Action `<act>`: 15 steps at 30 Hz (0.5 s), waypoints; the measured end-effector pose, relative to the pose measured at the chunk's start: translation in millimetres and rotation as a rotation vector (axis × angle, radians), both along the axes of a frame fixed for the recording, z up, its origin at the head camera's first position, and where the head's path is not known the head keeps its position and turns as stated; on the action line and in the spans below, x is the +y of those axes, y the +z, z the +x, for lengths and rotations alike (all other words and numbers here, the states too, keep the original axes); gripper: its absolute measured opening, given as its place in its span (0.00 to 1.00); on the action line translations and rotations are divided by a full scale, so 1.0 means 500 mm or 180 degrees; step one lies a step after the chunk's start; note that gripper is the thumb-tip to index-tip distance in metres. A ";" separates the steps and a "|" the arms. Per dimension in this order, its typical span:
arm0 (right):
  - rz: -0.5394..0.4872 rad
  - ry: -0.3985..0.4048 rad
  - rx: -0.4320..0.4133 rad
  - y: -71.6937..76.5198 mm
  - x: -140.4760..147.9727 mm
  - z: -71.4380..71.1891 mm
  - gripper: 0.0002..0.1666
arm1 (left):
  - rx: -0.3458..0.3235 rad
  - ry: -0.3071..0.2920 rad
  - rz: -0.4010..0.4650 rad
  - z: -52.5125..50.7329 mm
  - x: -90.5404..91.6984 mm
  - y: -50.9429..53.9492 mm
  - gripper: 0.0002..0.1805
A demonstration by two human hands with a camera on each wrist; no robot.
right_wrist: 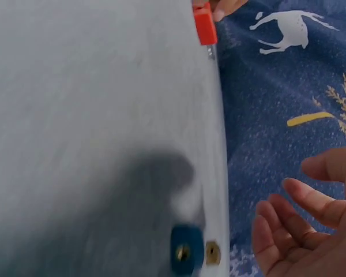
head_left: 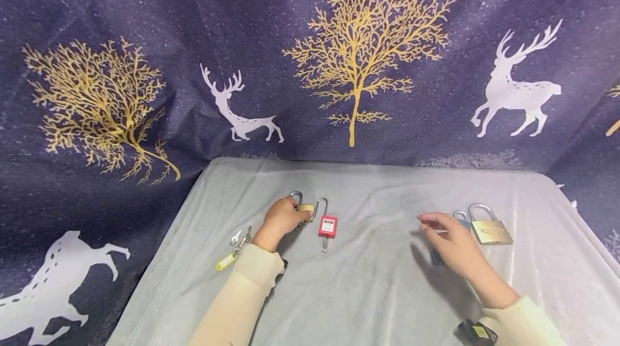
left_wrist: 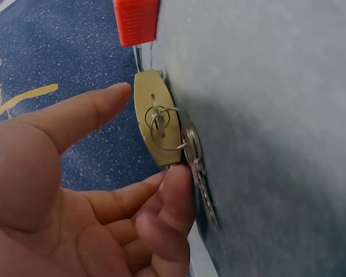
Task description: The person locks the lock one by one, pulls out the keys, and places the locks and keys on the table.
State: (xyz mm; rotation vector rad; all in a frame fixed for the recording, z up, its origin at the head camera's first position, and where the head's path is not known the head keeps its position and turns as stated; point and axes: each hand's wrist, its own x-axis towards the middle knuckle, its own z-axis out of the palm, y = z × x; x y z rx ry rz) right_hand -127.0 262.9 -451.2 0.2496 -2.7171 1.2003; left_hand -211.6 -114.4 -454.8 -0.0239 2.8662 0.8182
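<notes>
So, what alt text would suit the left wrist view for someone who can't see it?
A bare left hand straddles a gold-coloured metal padlock, with a silvery metal key in its keyhole and another silvery metal key alongside. Part of a red, ribbed padlock shows above.

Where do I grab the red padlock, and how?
I'd pinch the red padlock across its body's left and right sides, coming from above and slightly right. It lies label up, a chunky block with straight sides. The thin shackle points away, and metal, probably a key, sticks out nearest you. The brass padlock sits close on the left.
</notes>
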 end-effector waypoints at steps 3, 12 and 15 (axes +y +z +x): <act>-0.0090 -0.0004 -0.0001 0.006 -0.018 -0.005 0.15 | 0.0006 0.0038 -0.0029 -0.001 0.006 -0.004 0.21; -0.0297 0.0055 -0.0077 0.016 -0.070 -0.031 0.14 | -0.0057 0.0077 0.0054 -0.009 0.008 -0.014 0.19; -0.0372 0.0094 -0.0121 0.018 -0.087 -0.038 0.14 | -0.0063 0.0063 0.0129 -0.011 0.011 -0.019 0.18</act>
